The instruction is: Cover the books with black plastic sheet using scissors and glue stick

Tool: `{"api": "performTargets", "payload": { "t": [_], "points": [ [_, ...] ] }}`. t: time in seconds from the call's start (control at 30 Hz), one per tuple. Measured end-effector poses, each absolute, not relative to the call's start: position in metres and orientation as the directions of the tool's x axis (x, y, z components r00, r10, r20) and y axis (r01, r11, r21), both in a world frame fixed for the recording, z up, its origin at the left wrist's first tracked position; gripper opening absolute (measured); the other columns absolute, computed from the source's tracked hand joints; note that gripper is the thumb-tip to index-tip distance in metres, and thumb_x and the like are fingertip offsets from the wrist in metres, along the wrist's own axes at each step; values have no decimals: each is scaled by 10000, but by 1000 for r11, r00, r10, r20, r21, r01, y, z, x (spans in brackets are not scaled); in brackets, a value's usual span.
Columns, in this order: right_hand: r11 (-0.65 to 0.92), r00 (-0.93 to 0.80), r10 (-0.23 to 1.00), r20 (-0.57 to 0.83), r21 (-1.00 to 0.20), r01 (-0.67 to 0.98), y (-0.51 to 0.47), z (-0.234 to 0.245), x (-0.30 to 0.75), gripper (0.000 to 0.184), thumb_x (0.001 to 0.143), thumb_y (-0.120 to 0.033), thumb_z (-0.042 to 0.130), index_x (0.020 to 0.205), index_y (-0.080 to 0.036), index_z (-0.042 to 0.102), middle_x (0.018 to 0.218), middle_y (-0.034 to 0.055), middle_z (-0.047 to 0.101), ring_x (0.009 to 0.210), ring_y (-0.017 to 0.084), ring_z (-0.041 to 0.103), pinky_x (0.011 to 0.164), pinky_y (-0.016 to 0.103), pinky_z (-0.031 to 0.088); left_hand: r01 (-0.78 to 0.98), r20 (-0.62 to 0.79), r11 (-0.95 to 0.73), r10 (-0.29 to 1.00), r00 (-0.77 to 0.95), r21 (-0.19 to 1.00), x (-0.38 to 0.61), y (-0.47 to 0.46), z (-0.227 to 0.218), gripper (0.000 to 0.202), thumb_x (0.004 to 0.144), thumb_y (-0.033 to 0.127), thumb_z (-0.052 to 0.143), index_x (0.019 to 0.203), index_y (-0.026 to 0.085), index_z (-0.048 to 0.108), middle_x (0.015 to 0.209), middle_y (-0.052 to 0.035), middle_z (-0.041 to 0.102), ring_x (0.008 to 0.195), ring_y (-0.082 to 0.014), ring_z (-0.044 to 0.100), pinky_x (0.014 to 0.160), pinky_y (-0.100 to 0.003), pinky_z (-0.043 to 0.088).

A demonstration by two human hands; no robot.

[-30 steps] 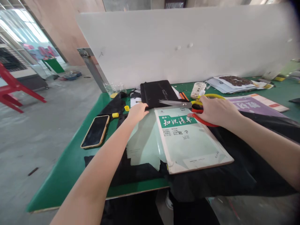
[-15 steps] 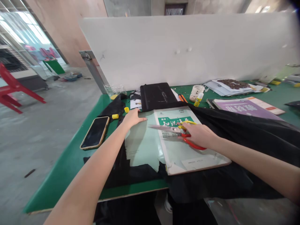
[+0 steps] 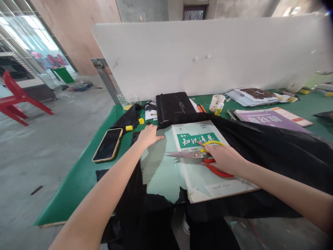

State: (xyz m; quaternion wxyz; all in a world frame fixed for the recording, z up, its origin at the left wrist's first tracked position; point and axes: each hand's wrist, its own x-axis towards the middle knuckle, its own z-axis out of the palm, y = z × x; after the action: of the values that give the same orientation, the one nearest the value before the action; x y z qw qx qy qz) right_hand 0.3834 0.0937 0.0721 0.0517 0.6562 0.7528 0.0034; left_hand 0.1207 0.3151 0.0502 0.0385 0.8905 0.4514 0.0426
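My right hand point(image 3: 223, 158) grips a pair of scissors point(image 3: 199, 155) with yellow and red handles, blades pointing left over a pale green book point(image 3: 205, 175). The book lies on black cloth point(image 3: 273, 156) on the green table point(image 3: 78, 184). My left hand point(image 3: 149, 135) rests flat, fingers stretched out, on the book's unfolded pale green cover flap point(image 3: 158, 170), near its far edge. The scissor tips hang just above the join between flap and book.
A phone point(image 3: 108, 144) lies face up at the left. A black case point(image 3: 174, 106) sits behind the book, with yellow caps point(image 3: 128, 127), a small glue bottle point(image 3: 220, 108), a purple book point(image 3: 267, 118) and paper piles to the right. A white board point(image 3: 208, 55) walls the table's back.
My right hand has carried the scissors from the far end of the book toward me, down over its cover. My left hand has stayed on the flap.
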Motion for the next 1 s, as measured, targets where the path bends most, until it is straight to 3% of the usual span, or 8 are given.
{"api": "performTargets", "payload": {
  "t": [0.17, 0.27, 0.43, 0.53, 0.63, 0.77, 0.87, 1.0],
  "points": [
    [129, -124, 989, -82, 57, 990, 95, 76, 385, 628, 846, -567, 439, 1315, -149, 440, 1008, 124, 684, 857, 286, 660, 645, 353, 471, 793, 83, -571, 819, 568, 210, 118, 312, 43, 743, 775, 584, 586, 1303, 94, 404, 1303, -211, 488, 1219, -341, 446, 944, -396, 398],
    [156, -150, 985, -91, 60, 986, 101, 78, 387, 589, 855, -504, 458, 1329, -158, 419, 973, 110, 692, 838, 278, 668, 630, 336, 462, 767, 130, -587, 808, 575, 258, 112, 317, 45, 793, 776, 550, 607, 1354, 76, 340, 1354, -223, 443, 1259, -343, 414, 992, -411, 369],
    [154, -148, 982, -117, 51, 987, 102, 83, 387, 541, 852, -513, 461, 1277, -180, 452, 983, 105, 688, 842, 272, 661, 621, 330, 456, 767, 294, -542, 837, 461, 342, 73, 312, 69, 506, 893, 470, 452, 1281, 146, 425, 1235, -136, 550, 1174, -261, 508, 967, -391, 410],
    [34, -31, 997, -67, 59, 998, 90, 84, 394, 528, 840, -566, 444, 1195, -178, 486, 999, 124, 673, 830, 287, 655, 608, 341, 449, 784, 305, -558, 823, 480, 273, 40, 279, 82, 454, 909, 455, 415, 1253, 162, 456, 1218, -118, 557, 1156, -251, 522, 974, -399, 414],
    [-116, 116, 993, 10, -2, 993, 73, 82, 410, 425, 858, -556, 402, 1031, -181, 506, 977, 135, 655, 807, 279, 640, 609, 332, 431, 750, 212, -629, 776, 594, 204, 21, 233, 80, 463, 929, 490, 363, 1263, 186, 466, 1305, -104, 514, 1233, -245, 466, 1031, -403, 374],
    [-282, 282, 959, -15, -131, 950, 55, 77, 432, 365, 867, -572, 374, 825, -212, 419, 795, 98, 621, 714, 252, 610, 615, 318, 406, 703, 76, -696, 716, 694, 148, 21, 189, 66, 580, 942, 541, 296, 1434, 233, 274, 1500, -58, 308, 1391, -224, 248, 1131, -437, 226],
    [-290, 303, 952, 36, -208, 934, 44, 75, 439, 395, 844, -614, 402, 814, -222, 380, 814, 91, 603, 753, 256, 598, 648, 320, 405, 659, 32, -741, 667, 744, 124, 31, 180, 58, 622, 941, 560, 273, 1473, 254, 174, 1535, -40, 221, 1410, -211, 194, 1149, -446, 171],
    [-214, 264, 944, 196, -241, 947, 25, 72, 448, 413, 823, -631, 433, 814, -223, 370, 860, 88, 593, 805, 249, 578, 677, 314, 404, 636, 44, -764, 643, 765, 113, 41, 185, 56, 627, 939, 567, 261, 1469, 237, 204, 1529, -53, 235, 1406, -215, 207, 1146, -441, 173]
  ]
}}
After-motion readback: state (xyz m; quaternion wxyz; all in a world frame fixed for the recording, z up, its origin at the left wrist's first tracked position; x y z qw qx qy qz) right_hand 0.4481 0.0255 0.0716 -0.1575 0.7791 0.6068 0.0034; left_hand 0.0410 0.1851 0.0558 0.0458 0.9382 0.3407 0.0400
